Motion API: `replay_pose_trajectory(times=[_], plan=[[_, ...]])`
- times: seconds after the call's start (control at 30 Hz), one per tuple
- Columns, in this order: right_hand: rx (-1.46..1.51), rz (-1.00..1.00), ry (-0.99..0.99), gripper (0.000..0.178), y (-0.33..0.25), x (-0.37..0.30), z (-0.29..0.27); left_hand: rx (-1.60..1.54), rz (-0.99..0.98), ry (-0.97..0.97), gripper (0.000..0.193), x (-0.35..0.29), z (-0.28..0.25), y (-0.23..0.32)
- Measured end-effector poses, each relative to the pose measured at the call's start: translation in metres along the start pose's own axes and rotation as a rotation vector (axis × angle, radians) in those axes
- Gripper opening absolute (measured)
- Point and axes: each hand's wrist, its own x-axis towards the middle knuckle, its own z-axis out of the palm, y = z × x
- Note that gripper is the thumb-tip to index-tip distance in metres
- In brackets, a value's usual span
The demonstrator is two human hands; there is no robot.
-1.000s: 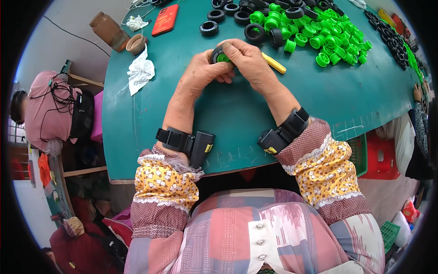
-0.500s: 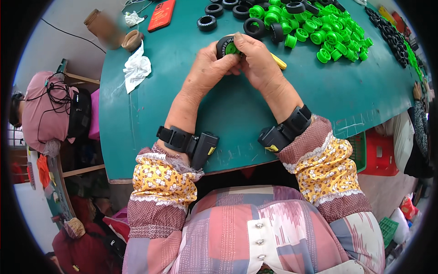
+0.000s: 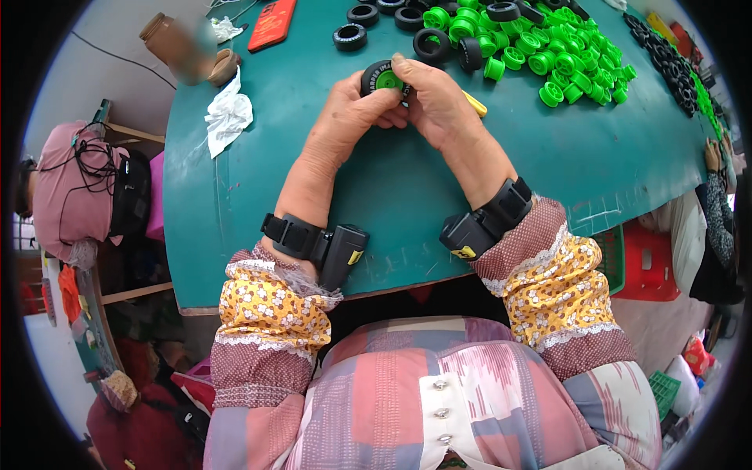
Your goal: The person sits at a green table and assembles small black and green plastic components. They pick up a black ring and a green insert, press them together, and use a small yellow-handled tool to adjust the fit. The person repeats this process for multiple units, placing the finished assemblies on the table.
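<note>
Between my two hands is a small black toy tyre (image 3: pixel 376 72) with a bright green wheel hub (image 3: pixel 389 79) set in its middle. My left hand (image 3: pixel 354 108) is closed round its left and lower side, the thumb pressed on the hub. On the right side my right hand (image 3: pixel 433 95) grips the tyre's rim with the thumb on top; its other fingers are partly hidden. Just beyond lie loose black tyres (image 3: pixel 349 37) and a large heap of green hubs (image 3: pixel 540 61). A yellow tool or handle (image 3: pixel 475 103) lies beside my right hand, partly covered by it.
The green table (image 3: pixel 258 235) curves round in front of me. At its left are crumpled white tissue (image 3: pixel 229 114), a red phone-like slab (image 3: pixel 272 23) and a brown jar (image 3: pixel 171 45). More black tyres (image 3: pixel 664 64) lie far right, near another person's hand (image 3: pixel 713 155).
The tyre has turned slightly in my hands, and more of the green hub's face shows. Both hands still hold it. The whole view has shifted a little.
</note>
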Motion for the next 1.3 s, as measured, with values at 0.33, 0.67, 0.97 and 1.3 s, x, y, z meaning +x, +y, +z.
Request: replay_pose_trajectory(times=[0.33, 0.67, 0.97, 1.3], plan=[[-0.339, -0.113, 0.053, 0.031, 0.003, -0.002, 0.010, 0.019, 0.120, 0.181, 0.035, 0.001, -0.014, 0.000], [-0.607, -0.355, -0.008, 0.024, 0.010, 0.001, 0.009, 0.034, -0.027, 0.005, 0.036, -0.006, -0.025, 0.006], [-0.240, -0.120, -0.057, 0.033, 0.003, -0.007, 0.018, 0.078, 0.006, -0.015, 0.029, -0.004, -0.020, 0.005], [-0.158, -0.041, -0.016, 0.031, 0.005, -0.007, 0.012, 0.232, 0.109, -0.039, 0.026, -0.002, -0.013, 0.002]])
